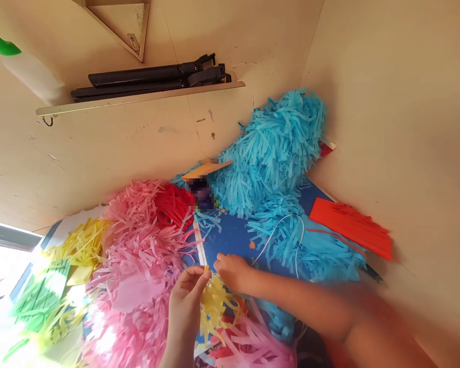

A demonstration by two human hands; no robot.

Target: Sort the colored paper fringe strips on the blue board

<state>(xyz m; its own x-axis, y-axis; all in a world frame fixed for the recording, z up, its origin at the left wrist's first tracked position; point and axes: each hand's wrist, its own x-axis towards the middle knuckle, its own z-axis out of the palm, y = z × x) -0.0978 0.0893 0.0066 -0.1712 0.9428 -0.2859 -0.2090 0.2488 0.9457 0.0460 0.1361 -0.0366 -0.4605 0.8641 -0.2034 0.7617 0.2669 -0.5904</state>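
My left hand is closed in a pinch, with a small bit of yellow paper showing at its thumb and fingertip. Just to its right, my right hand is curled closed, and whatever it may grip is hidden. A yellow fringed paper bunch hangs just below both hands. From beside my right wrist a thin white cord loops up over light blue paper fringe. Pink tissue fringe is heaped left of my left hand. Pink strips lie below.
The blue tabletop meets two walls. A tall light blue fringe pile leans in the corner. Red fringed paper lies at right; green paper and yellow fringe at left. Black long objects rest on a wall shelf.
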